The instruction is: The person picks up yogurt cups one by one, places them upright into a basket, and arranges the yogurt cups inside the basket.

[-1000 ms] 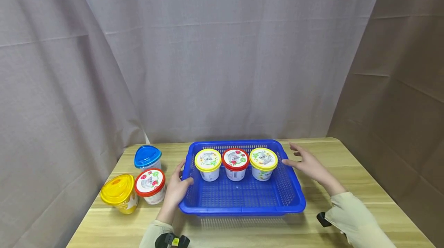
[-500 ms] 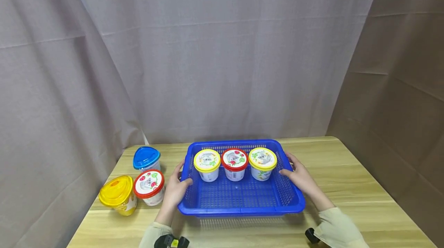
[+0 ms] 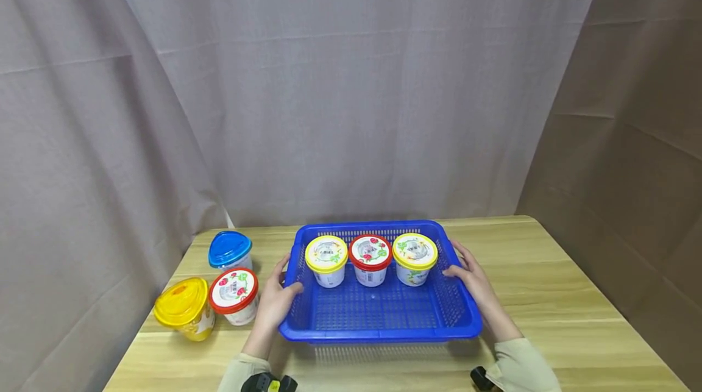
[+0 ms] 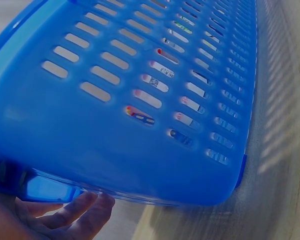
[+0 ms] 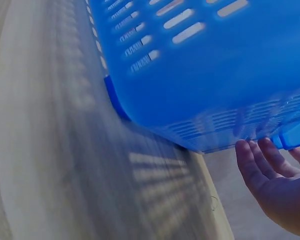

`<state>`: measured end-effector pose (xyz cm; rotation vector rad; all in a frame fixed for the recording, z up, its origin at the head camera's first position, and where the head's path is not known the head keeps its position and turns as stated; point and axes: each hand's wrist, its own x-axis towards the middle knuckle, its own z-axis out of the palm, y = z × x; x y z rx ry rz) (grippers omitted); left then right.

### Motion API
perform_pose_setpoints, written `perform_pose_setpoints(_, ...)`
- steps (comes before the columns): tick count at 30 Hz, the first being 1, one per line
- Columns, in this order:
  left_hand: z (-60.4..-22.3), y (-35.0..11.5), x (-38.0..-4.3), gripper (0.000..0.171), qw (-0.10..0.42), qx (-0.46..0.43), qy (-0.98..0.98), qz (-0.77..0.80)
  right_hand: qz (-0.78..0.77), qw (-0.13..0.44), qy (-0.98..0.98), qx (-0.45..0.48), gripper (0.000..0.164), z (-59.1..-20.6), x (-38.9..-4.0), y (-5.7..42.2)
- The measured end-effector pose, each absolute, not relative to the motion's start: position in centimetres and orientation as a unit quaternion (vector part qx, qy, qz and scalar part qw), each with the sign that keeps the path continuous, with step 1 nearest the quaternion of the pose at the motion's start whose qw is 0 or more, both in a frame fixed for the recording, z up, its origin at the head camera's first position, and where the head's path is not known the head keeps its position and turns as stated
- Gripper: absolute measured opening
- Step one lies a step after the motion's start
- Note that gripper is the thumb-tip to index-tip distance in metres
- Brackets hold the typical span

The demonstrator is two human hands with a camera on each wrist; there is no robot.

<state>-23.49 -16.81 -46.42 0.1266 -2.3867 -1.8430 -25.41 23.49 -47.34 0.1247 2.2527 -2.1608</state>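
A blue plastic basket (image 3: 378, 336) stands between my hands, with three lidded tubs in a row along its far side. Two of them, a left tub (image 3: 327, 253) and a right tub (image 3: 415, 252), have yellow-rimmed lids; the middle tub (image 3: 370, 252) has a red rim. My left hand (image 3: 276, 299) grips the basket's left side, thumb over the rim. On the opposite side my right hand (image 3: 476, 282) holds it the same way. In the wrist views, the left fingers (image 4: 92, 215) and right fingers (image 5: 250, 162) press against the outer wall beneath the rim.
Left of the basket on the wooden table (image 3: 570, 319) stand a red-lidded tub (image 3: 234, 291), a cup with a yellow lid (image 3: 183, 302) and one with a blue lid (image 3: 230, 249). A grey curtain (image 3: 351, 87) hangs behind the table.
My right hand has come in leftward from beside the basket and taken hold of its right rim. The left hand keeps its hold; the tubs stay in place.
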Motion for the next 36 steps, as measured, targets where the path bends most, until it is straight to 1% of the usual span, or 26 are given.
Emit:
perform_pose_setpoints(7,-46.5,-16.8,-23.4,0.081,0.064,0.038,-0.788,-0.611,-0.716,0.01,0.697,0.039,0.08,-47.3,-25.4,23.8)
perform_pose_setpoints(11,-46.4,-16.8,-23.2,0.073,0.067,0.036,-0.795,-0.602,-0.721,0.013,0.691,0.039,0.08,-47.3,-25.3,23.9)
perform_pose_setpoints(15,-45.9,-16.6,-23.2,0.063,0.101,0.022,-0.845,-0.524,-0.727,0.014,0.685,0.042,0.078,-47.3,-25.1,24.0)
perform_pose_setpoints(19,-45.0,-16.5,-22.9,0.05,0.155,0.0,-0.899,-0.411,-0.736,0.015,0.676,0.039,0.078,-47.4,-24.9,23.9)
perform_pose_setpoints(23,-43.7,-16.9,-22.5,0.042,0.196,-0.028,-0.91,-0.364,-0.741,0.015,0.67,0.039,0.078,-47.5,-24.9,23.8)
perform_pose_setpoints(27,-41.6,-18.2,-21.9,0.04,0.219,-0.056,-0.9,-0.372,-0.744,0.011,0.667,0.044,0.077,-47.6,-25.0,23.7)
perform_pose_setpoints(32,-39.3,-21.5,-20.7,0.039,0.259,-0.089,-0.888,-0.368,-0.74,0.013,0.671,0.04,0.076,-47.6,-25.0,23.5)
perform_pose_setpoints(34,-38.9,-23.0,-20.3,0.039,0.264,-0.1,-0.886,-0.367,-0.739,0.015,0.672,0.037,0.076,-47.6,-24.9,23.5)
perform_pose_setpoints(36,-38.7,-24.7,-19.8,0.042,0.257,-0.106,-0.89,-0.36,-0.74,0.014,0.671,0.038,0.076,-47.5,-24.7,23.6)
